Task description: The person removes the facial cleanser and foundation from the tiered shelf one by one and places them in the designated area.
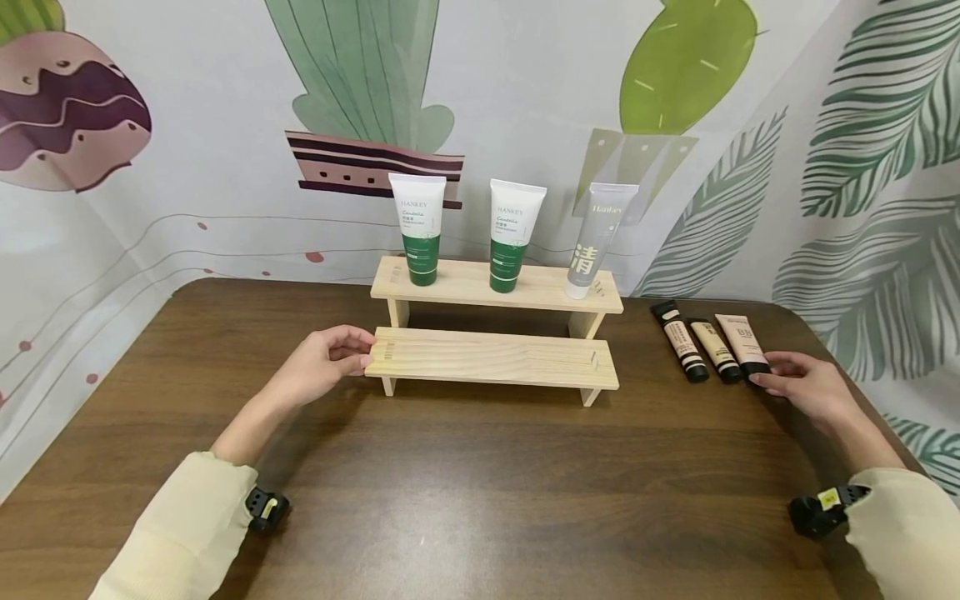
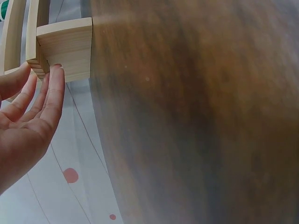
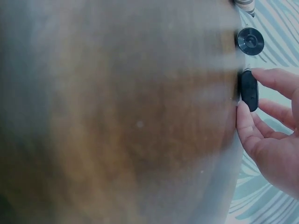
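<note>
At the left end of a two-step wooden display shelf [image 1: 491, 357], my left hand [image 1: 326, 362] pinches the lower board's end. The left wrist view shows my thumb and fingertips at the corner of that board [image 2: 32, 46], beside its leg. Over on the right, my right hand [image 1: 806, 383] holds a pink BB cream tube [image 1: 742, 337] by its black cap [image 3: 249, 91], thumb on one side and fingers on the other. The tube lies on the table, cap towards me. Left of it lie a yellowish tube [image 1: 712, 346] and a slim black-ended tube [image 1: 678, 337].
On the upper step stand two green-and-white tubes, one left [image 1: 422, 229] and one central [image 1: 513, 233], and a grey tube [image 1: 600, 237] at the right. The brown table [image 1: 480, 500] meets a wall cloth [image 1: 517, 100] printed with cacti and leaves.
</note>
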The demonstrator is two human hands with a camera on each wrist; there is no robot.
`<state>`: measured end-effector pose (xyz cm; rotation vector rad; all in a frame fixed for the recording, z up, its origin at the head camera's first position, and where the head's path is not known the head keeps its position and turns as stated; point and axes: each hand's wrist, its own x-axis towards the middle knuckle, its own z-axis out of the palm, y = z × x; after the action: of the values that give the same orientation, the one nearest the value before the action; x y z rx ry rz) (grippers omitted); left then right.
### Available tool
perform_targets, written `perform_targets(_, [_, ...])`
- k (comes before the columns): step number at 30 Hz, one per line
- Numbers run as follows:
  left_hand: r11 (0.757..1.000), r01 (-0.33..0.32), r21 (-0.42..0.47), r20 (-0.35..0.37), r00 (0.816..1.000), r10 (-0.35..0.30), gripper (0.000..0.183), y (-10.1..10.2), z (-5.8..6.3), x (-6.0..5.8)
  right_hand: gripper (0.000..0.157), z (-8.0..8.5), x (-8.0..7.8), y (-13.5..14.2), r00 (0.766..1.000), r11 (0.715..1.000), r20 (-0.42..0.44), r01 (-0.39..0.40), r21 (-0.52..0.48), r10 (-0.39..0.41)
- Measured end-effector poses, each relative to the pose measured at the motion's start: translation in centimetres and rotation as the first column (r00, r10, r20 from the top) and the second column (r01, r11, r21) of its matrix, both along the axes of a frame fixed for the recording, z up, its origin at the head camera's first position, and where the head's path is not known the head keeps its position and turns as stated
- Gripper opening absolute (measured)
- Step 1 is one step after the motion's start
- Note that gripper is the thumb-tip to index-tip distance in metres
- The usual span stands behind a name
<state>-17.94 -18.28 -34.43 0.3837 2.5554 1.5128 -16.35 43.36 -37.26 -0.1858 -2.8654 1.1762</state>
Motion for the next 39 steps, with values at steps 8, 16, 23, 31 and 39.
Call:
perform_targets(8, [1.0,-0.002,0.0,-0.003,1.0,0.002,0.024,0.0,0.0,0.0,0.053,0.3,0.0,0.0,1.0,1.0,0.0,0.0,0.012,0.0])
perform_targets(16, [1.0,0.001,0.007,-0.002,1.0,-0.001,0.024,0.1,0.0,0.0,0.054,0.4,0.2,0.1,1.0,1.0,0.008,0.017,0.015,-0.018])
perform_targets(23, [1.0,0.002,0.001,0.003,1.0,-0.002,0.024,0.0,0.1,0.1,0.059,0.2,0.4,0.5,1.0,0.999,0.013,0.024,-0.026,-0.024])
perform_targets(31, [1.0,0.003,-0.001,0.001,1.0,-0.003,0.023,0.1,0.2,0.1,0.055,0.5,0.9,1.1,1.0,0.996,-0.021,-0.015,-0.087,0.013])
perform_targets(39, [1.0,0.003,0.012,-0.004,1.0,-0.003,0.023,0.0,0.0,0.0,0.044,2.4,1.3,0.3,0.995,0.995,-0.045,-0.093,-0.032,0.092])
